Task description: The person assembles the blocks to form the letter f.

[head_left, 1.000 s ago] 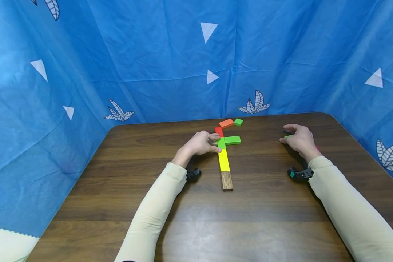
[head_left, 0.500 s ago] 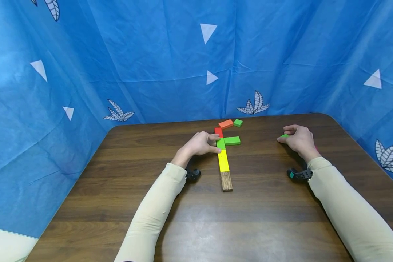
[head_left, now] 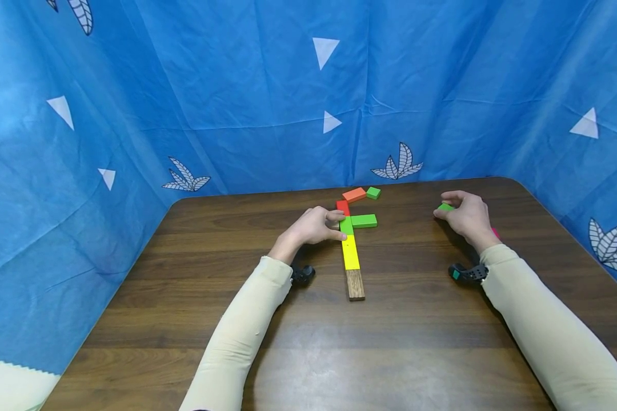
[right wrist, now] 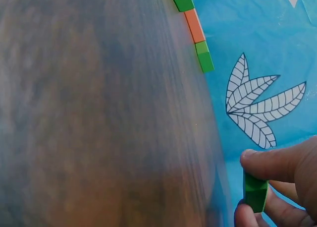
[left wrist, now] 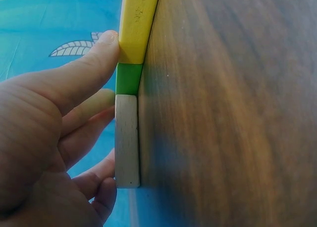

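My left hand point(head_left: 316, 225) rests beside a row of flat wooden blocks. In the left wrist view its thumb touches the yellow block point(left wrist: 137, 28), and other fingers touch a pale block point(left wrist: 127, 138) beyond the green block point(left wrist: 129, 79). The pale block is hidden or unclear in the head view. Along the row lie a brown block point(head_left: 355, 284), the yellow one, the green one and a red block point(head_left: 343, 207). My right hand point(head_left: 468, 217) pinches a small green block point(right wrist: 255, 192) between thumb and fingers, just above the table on the right.
A longer green block point(head_left: 364, 221) sticks out to the right of the row. Past the red one lie an orange block point(head_left: 354, 194) and a small green block point(head_left: 373, 193). Something pink point(head_left: 496, 233) shows by the right wrist. Blue curtains point(head_left: 267, 103) border the wooden table point(head_left: 308, 342).
My right hand has moved slightly left with the small green block, which has come up and into fuller view. The left hand stays where it was on the row.
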A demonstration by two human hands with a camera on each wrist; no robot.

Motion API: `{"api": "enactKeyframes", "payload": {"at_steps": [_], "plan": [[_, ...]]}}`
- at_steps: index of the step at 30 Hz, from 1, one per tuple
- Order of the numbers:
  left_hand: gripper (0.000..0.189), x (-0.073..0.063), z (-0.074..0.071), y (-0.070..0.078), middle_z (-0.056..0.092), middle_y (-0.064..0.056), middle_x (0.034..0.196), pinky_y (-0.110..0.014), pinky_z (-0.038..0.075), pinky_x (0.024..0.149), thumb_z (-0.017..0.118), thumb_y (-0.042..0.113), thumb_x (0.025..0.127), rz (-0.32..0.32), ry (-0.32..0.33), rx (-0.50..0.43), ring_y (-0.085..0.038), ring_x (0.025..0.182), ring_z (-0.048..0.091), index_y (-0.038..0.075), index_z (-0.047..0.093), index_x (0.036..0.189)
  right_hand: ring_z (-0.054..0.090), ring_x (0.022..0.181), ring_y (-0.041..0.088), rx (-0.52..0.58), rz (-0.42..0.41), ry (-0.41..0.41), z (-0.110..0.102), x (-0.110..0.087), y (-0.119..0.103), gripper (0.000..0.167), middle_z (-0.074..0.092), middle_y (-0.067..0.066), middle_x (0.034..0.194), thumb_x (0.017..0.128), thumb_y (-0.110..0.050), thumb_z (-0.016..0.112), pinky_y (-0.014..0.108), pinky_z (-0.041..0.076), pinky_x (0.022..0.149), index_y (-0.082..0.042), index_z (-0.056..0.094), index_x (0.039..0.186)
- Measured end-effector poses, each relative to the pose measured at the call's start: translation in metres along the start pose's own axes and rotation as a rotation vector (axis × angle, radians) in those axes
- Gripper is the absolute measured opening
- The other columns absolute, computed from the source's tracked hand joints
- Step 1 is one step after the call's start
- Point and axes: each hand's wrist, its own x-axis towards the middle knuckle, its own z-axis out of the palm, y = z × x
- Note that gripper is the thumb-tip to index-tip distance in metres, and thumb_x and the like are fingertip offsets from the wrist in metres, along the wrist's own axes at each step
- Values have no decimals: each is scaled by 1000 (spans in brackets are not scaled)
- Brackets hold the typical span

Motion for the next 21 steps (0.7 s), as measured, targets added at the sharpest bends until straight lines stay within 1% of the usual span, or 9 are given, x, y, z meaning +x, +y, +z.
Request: {"api": "enactKeyframes", "payload": {"at_steps": [2, 5, 7, 10, 16, 18, 21], "plan": [[63, 0, 0, 0, 53, 2, 156, -38, 46, 114, 85, 39, 86, -1, 0, 1, -21, 132, 62, 24, 64, 143, 50, 123, 44, -10, -10, -3, 0, 1, -1, 53, 57, 30, 140, 97, -23, 72, 52, 52, 95, -2, 57, 144], [63, 0, 1, -1, 53, 2, 156, -38, 46, 114, 85, 39, 86, -1, 1, -2, -21, 133, 62, 24, 64, 143, 51, 118, 43, -23, -23, -21, 0, 2, -3, 52, 57, 30, 139, 98, -23, 72, 42, 53, 84, -2, 58, 143], [63, 0, 1, -1, 53, 2, 155, -37, 46, 114, 85, 38, 86, 1, 2, -2, -21, 134, 61, 24, 64, 143, 50, 112, 40, -27, -30, -35, 0, 2, -6, 50, 57, 29, 136, 98, -23, 71, 34, 50, 76, -3, 60, 142], [62, 1, 0, -1, 53, 2, 155, -38, 46, 114, 85, 38, 86, 5, 2, -4, -22, 134, 60, 23, 64, 143, 49, 106, 38, -15, -33, -57, 1, 3, -11, 49, 56, 27, 133, 98, -23, 71, 28, 48, 70, -4, 61, 142], [62, 0, 0, 0, 53, 2, 156, -38, 46, 114, 85, 38, 86, 1, 1, -10, -22, 135, 60, 23, 64, 143, 53, 102, 35, 0, -62, -101, 1, 7, -19, 56, 56, 27, 133, 99, -25, 69, 27, 49, 67, -5, 54, 149], [62, 0, 1, 0, 53, 2, 156, -37, 46, 114, 85, 37, 86, 0, 1, -13, -21, 134, 61, 24, 64, 143, 54, 102, 35, 5, -69, -120, 2, 8, -22, 57, 56, 27, 132, 99, -26, 69, 27, 50, 67, -5, 53, 149], [62, -1, 1, 0, 53, 2, 156, -38, 47, 114, 84, 38, 86, -4, -3, -14, -22, 134, 61, 24, 64, 143, 53, 103, 35, -1, -79, -144, 3, 8, -27, 56, 55, 27, 133, 99, -30, 70, 28, 50, 69, -3, 57, 146]]}}
